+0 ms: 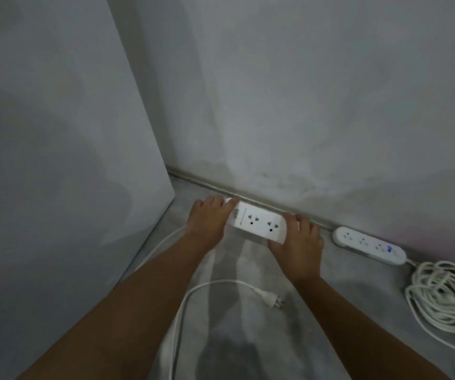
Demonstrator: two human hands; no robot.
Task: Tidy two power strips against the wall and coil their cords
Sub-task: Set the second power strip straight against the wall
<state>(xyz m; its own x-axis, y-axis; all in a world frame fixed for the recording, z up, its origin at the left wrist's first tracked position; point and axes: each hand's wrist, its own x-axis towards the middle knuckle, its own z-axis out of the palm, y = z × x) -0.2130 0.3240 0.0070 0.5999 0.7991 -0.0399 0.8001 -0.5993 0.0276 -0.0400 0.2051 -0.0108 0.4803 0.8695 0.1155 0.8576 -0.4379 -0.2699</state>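
A white rectangular power strip (256, 222) lies on the grey floor close to the wall's base. My left hand (208, 220) grips its left end and my right hand (299, 239) grips its right end. Its white cord (185, 300) loops loosely across the floor between my forearms and ends in a plug (271, 297). A second, rounded white power strip (369, 244) lies along the wall to the right, apart from my hands. Its cord sits in a loose coiled pile (443, 294) at the far right.
A grey wall (316, 105) runs behind both strips, with a skirting edge (193, 178) at its foot. A tall white panel (56, 133) stands on the left and forms a corner. Grey floor (330, 325) lies between the cords.
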